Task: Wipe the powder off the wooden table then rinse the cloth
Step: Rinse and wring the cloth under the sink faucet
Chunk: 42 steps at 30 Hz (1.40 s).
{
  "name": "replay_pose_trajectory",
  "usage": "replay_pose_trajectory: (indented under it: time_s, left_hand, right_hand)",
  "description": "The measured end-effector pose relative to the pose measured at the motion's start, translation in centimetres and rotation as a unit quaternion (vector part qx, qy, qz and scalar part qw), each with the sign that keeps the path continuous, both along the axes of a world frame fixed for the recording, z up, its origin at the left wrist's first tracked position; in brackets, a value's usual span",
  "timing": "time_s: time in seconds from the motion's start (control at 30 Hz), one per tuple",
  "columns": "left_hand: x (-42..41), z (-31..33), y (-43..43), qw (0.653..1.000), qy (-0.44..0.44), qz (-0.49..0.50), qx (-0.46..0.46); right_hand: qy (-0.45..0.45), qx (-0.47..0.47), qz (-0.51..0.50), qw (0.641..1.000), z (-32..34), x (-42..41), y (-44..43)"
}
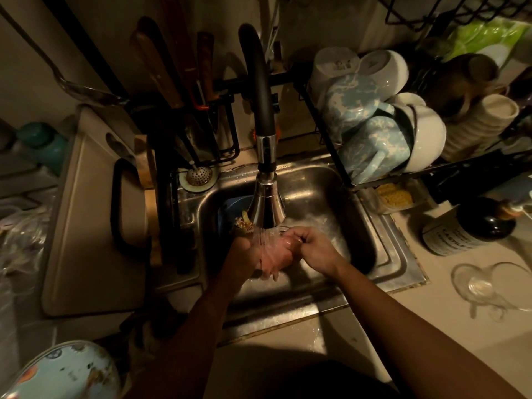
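Note:
A wet pinkish cloth (276, 256) is bunched between both hands over the steel sink (383, 226). Water runs onto it from the chrome spray head of the black faucet (266, 208). My left hand (243, 254) holds the cloth from the left, mostly in shadow. My right hand (313, 249) grips its upper right end with curled fingers. The cloth's lower edge hangs down in loose folds. No wooden table is in view.
A dish rack (339, 156) with mugs and bowls overhangs the sink's right side. A dark soap bottle (466, 228) and clear glassware (483, 286) sit on the right counter. A beige board (86, 226) leans at left. Knives (201, 110) hang behind. Food scraps (241, 224) lie in the basin.

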<state>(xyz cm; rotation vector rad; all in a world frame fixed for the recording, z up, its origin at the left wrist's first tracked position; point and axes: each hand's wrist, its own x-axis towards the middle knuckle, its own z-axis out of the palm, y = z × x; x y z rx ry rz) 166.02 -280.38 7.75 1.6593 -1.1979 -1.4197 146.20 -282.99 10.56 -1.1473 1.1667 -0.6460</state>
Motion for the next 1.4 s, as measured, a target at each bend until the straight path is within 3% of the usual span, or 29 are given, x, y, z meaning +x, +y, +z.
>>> replay_pose_trajectory:
  time_s: [0.13, 0.27, 0.47, 0.7, 0.8, 0.97, 1.2, 1.3, 1.4]
  left_hand:
    - [-0.7, 1.3, 0.4, 1.000, 0.014, -0.019, -0.005]
    - [-1.0, 1.5, 0.6, 0.999, 0.003, 0.014, -0.046]
    - [-1.1, 0.8, 0.5, 0.998, -0.047, 0.030, -0.023]
    - [-1.9, 3.3, 0.8, 0.990, 0.134, 0.022, -0.028]
    - [-1.9, 3.6, 0.3, 0.991, 0.136, 0.016, -0.003]
    - [-2.1, 3.9, 0.6, 0.990, 0.128, 0.063, -0.006]
    - [-1.4, 6.0, -0.4, 0.974, 0.204, 0.096, 0.019]
    - [-1.0, 5.5, -0.6, 0.977, 0.186, 0.098, 0.023]
    - [-0.8, 5.3, -0.3, 0.993, 0.118, 0.023, -0.003]
  right_hand:
    - [0.000, 0.005, -0.026, 1.000, 0.0, 0.0, 0.1]
    - [-0.008, -0.004, 0.009, 1.000, -0.1, 0.4, 0.3]
    - [0.012, -0.017, 0.054, 0.998, -0.5, -0.6, 0.4]
    - [-0.054, 0.047, 0.030, 0.997, -0.6, 0.0, 0.5]
    - [-0.018, 0.021, 0.006, 1.000, -0.7, 0.7, 0.4]
    - [-0.052, 0.027, 0.036, 0.998, -0.5, 0.4, 0.6]
    - [-0.065, 0.051, 0.051, 0.995, -0.8, -1.2, 1.1]
    - [-0.079, 0.051, 0.037, 0.995, -0.4, -0.8, 1.2]
    - [-0.026, 0.032, 0.028, 0.999, 0.1, 0.0, 1.3]
